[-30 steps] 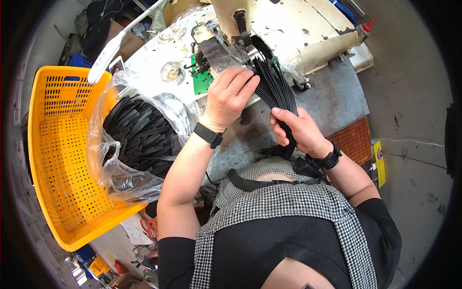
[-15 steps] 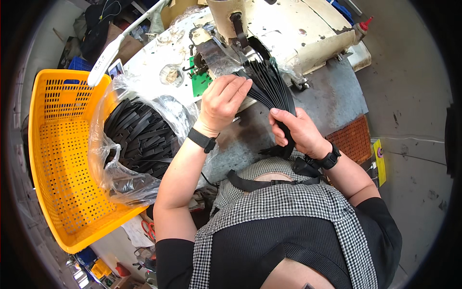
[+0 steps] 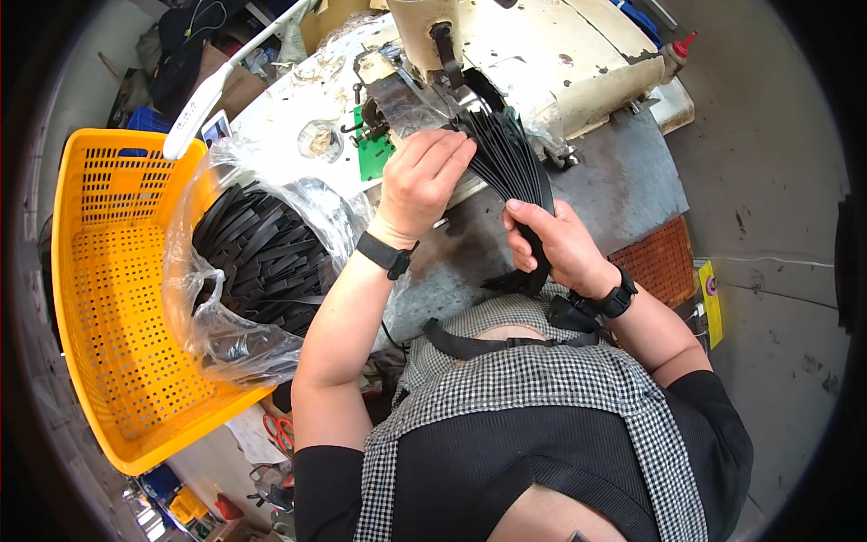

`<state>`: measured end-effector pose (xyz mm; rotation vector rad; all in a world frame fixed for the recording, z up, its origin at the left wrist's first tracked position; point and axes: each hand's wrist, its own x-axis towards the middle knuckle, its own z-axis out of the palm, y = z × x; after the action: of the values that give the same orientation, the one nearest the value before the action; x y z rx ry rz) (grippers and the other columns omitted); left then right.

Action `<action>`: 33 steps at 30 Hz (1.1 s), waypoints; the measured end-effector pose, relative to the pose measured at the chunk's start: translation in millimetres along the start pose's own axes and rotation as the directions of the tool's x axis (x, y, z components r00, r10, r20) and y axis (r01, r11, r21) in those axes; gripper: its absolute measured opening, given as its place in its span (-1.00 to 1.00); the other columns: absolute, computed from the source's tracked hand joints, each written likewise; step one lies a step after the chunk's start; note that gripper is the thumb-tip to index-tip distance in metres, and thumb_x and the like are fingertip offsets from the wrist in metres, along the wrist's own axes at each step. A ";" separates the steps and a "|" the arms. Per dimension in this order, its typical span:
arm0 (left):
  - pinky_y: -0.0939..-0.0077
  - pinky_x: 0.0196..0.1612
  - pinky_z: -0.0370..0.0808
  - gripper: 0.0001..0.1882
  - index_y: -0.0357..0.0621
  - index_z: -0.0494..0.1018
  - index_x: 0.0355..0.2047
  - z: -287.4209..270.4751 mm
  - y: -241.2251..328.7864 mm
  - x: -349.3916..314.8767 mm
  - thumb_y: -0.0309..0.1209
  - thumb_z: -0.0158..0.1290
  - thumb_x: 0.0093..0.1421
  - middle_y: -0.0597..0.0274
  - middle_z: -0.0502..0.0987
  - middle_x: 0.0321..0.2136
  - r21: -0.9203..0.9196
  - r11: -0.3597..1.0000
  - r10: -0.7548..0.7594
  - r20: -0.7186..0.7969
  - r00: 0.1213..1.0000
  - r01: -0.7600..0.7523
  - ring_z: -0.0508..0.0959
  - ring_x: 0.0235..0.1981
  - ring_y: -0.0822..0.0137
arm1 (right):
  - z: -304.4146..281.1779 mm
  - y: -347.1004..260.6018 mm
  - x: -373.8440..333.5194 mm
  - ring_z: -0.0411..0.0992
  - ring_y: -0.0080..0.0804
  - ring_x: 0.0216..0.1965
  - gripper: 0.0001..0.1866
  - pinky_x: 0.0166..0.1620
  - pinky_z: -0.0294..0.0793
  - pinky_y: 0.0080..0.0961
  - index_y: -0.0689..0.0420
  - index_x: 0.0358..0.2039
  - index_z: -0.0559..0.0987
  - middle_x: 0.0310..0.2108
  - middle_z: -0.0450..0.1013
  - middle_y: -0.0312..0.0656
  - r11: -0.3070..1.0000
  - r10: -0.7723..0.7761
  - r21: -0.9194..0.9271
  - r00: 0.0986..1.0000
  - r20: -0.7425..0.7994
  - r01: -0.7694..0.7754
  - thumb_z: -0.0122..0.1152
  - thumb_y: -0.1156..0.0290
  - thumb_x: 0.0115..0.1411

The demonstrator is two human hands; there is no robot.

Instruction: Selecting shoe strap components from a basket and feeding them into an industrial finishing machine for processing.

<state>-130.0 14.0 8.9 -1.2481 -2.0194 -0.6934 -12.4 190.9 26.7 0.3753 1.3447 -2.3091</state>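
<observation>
A fanned bundle of flat black straps runs from beside the sewing machine's needle area down toward my body. My right hand is wrapped round the lower part of the bundle, thumb on top. Loose strap ends hang below it, over the table edge. My left hand is closed in a pinch at the upper left edge of the fan, next to the machine's plate; its fingertips are on a black strap there, partly hidden. The worn cream sewing machine stands just beyond both hands.
At left, a clear plastic bag full of cut black straps lies against a yellow crate. A white lamp arm, a small round dish and a green plate are near the machine. A red-tipped bottle stands far right.
My left hand has moved slightly right and up, bringing the separated strap closer to the fan. The right hand stays round the bundle.
</observation>
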 end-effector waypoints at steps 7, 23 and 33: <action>0.37 -0.25 0.53 -0.70 -0.23 0.54 -0.34 -1.4 -2.6 -1.7 -0.64 0.13 -0.18 0.17 0.55 -0.38 -0.030 1.000 -0.005 -0.013 1.000 0.004 0.57 -0.33 0.17 | 0.9 -0.5 0.4 0.18 -0.58 -0.76 -0.70 -0.60 0.24 -0.60 0.19 -0.43 0.41 -0.72 0.28 -0.32 1.000 -0.005 -0.013 1.000 -0.009 0.005 -0.05 0.23 0.34; 0.38 -0.24 0.52 -0.77 -0.20 0.51 -0.36 3.1 -1.3 -5.5 -0.52 0.07 -0.11 0.21 0.51 -0.38 -0.006 1.000 0.000 -0.015 1.000 0.000 0.53 -0.30 0.22 | -1.1 2.4 -1.2 0.17 -0.57 -0.76 -0.71 -0.60 0.22 -0.59 0.19 -0.43 0.41 -0.73 0.26 -0.32 1.000 -0.017 0.022 1.000 -0.022 0.018 -0.04 0.24 0.34; 0.37 -0.23 0.53 -0.76 -0.20 0.51 -0.35 6.4 -1.5 -2.7 -0.50 0.06 -0.11 0.21 0.53 -0.37 -0.011 1.000 0.016 -0.008 1.000 -0.016 0.55 -0.30 0.22 | -2.4 2.7 -1.0 0.19 -0.56 -0.76 -0.72 -0.60 0.23 -0.59 0.18 -0.44 0.42 -0.73 0.27 -0.32 0.999 -0.017 0.042 0.999 -0.036 0.019 -0.05 0.25 0.34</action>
<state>-132.1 16.5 2.6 -1.2643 -1.9997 -0.7025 -10.2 192.0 23.9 0.4211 1.3223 -2.3598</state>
